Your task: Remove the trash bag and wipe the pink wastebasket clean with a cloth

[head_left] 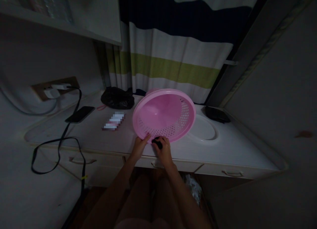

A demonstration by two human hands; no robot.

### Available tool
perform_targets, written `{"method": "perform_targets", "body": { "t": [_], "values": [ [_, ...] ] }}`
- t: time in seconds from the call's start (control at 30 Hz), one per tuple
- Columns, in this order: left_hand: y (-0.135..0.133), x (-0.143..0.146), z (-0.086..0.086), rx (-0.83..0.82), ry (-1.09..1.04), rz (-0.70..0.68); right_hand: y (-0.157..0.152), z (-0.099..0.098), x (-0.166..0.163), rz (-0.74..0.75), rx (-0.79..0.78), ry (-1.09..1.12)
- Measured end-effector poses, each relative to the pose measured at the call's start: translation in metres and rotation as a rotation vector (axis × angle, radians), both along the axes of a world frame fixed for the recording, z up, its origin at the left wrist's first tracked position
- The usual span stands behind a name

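A pink plastic basket (158, 110) with rows of holes in its wall is tilted on the white desk, its mouth facing me. My left hand (140, 146) grips the near rim, thumb over the edge and the other fingers hidden below. Just to the right, my right hand (163, 148) is closed on a small black object (157, 143), pressed to the rim; its kind cannot be made out. A white ring-shaped rim (215, 136) lies flat on the desk, partly behind the basket's right side.
On the desk (237, 149) lie a dark phone (80, 114), a blurred-out rectangular item (114, 121), a black plastic bag (117, 98) and a black pouch-like item (217, 114). A black cable (59, 146) hangs over the left edge. A curtain (173, 67) hangs behind; a shelf (99, 32) juts out upper left.
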State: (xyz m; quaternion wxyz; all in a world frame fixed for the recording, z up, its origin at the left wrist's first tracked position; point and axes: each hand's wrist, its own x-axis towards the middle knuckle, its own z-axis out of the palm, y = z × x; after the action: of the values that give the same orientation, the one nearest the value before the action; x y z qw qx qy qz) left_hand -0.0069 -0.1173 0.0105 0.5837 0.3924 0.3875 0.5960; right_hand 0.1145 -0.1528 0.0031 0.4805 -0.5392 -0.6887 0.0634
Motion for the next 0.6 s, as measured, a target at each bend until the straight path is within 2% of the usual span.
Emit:
{"method": "perform_targets", "body": {
  "t": [0.13,0.27,0.43,0.5,0.6],
  "values": [
    [0.001,-0.002,-0.003,-0.106,-0.114,-0.044,0.003,-0.003,0.0,0.017,0.018,-0.015],
    [0.003,-0.002,-0.009,-0.075,-0.007,-0.01,0.002,-0.004,0.03,-0.06,0.083,-0.107],
    [0.001,-0.003,-0.009,0.013,0.143,-0.061,-0.004,0.003,0.072,-0.222,0.134,-0.323],
    [0.0,-0.003,-0.009,0.022,0.191,-0.06,-0.007,0.005,0.076,-0.259,0.154,-0.362],
    [0.0,-0.003,-0.011,0.04,0.251,-0.032,-0.01,0.002,0.063,-0.259,0.152,-0.345]
  ]
}}
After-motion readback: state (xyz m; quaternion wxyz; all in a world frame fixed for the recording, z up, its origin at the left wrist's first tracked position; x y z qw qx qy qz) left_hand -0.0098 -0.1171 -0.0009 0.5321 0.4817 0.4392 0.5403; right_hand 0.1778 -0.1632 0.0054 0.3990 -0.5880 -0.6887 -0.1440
